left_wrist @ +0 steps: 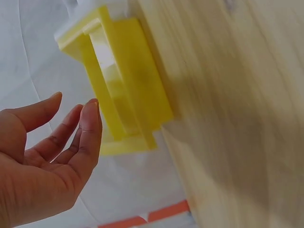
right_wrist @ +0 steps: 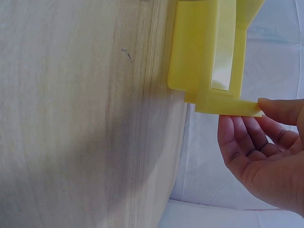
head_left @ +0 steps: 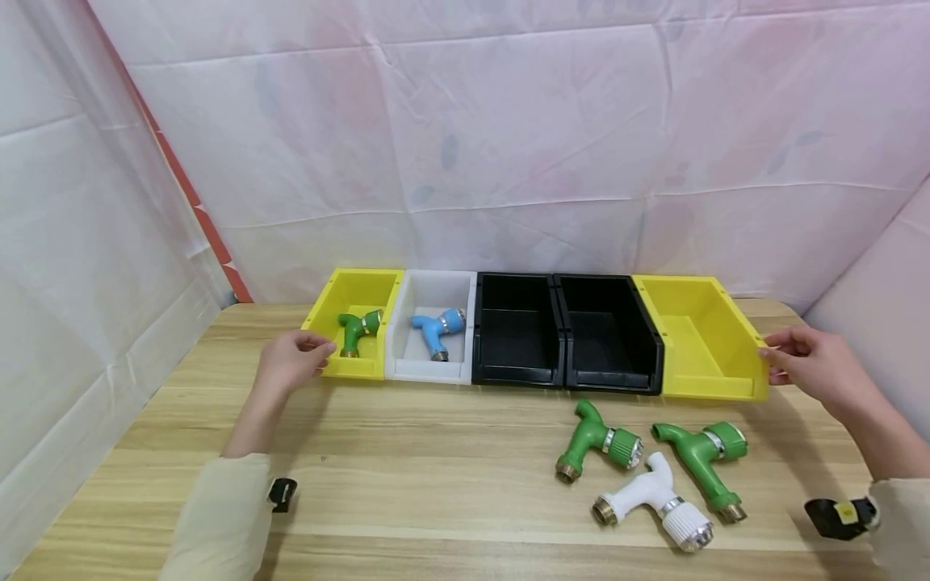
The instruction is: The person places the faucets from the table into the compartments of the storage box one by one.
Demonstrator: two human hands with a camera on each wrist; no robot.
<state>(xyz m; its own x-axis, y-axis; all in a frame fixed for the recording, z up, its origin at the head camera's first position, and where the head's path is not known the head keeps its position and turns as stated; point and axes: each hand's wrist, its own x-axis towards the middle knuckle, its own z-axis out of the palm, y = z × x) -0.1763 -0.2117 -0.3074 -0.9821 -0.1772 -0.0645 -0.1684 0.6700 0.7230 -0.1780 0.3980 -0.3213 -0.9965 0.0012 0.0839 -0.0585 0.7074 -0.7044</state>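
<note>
Wood-grain table (head_left: 436,468); creased pale cloth (head_left: 508,145) behind; red strip (head_left: 178,173) slanting at left.

Five bins (head_left: 517,375) stood abreast on my table (head_left: 407,468), single taps (head_left: 433,331) in the two leftmost; three taps (head_left: 699,457) lay nearer me, at right.

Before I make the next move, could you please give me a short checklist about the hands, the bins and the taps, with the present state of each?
1. Right hand gripping right yellow bin: ok, thumb and fingers pinch its side wall.
2. Left hand touching left yellow bin: cannot tell; fingertips are very near its edge.
3. Small green tap inside left yellow bin: ok.
4. Blue tap inside white bin: ok.
5. Black bins free of taps: ok, none shows in either.
6. All taps in bins: not ok; white tap and two green taps lie on the table.
</note>
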